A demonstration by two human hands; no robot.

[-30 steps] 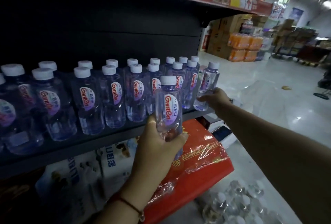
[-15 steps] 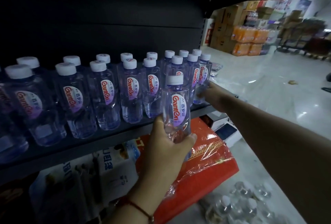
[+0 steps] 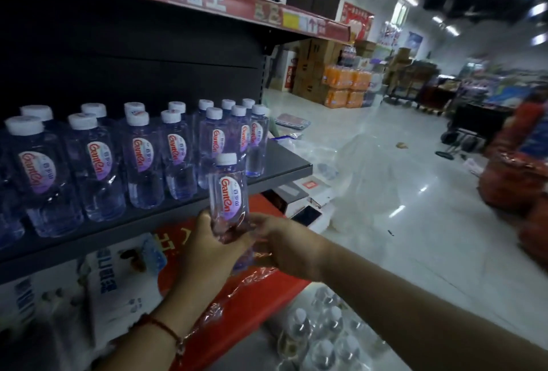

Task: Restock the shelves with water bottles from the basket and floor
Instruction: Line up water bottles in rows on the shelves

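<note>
Nearest, low on the floor, loose bottles (image 3: 323,338) wait beside the shelving. Above them the left hand (image 3: 207,249) grips the lower half of one bottle (image 3: 229,192), fingers wrapped round it, while the right hand (image 3: 281,244) closes on its base from the other side, so both hold it. The bottle stands upright, cap up, label facing the camera, in front of and slightly below the shelf (image 3: 284,167) edge. The free spot lies up and to the right: bare shelf just past the end bottle (image 3: 258,139) of the row (image 3: 142,157). The right hand looks nearer that corner. Going there likely means lifting over the edge and keeping clear of the end bottle. Beneath hangs a red wrapped pack (image 3: 252,290); beyond lies a plastic sheet (image 3: 364,174).
</note>
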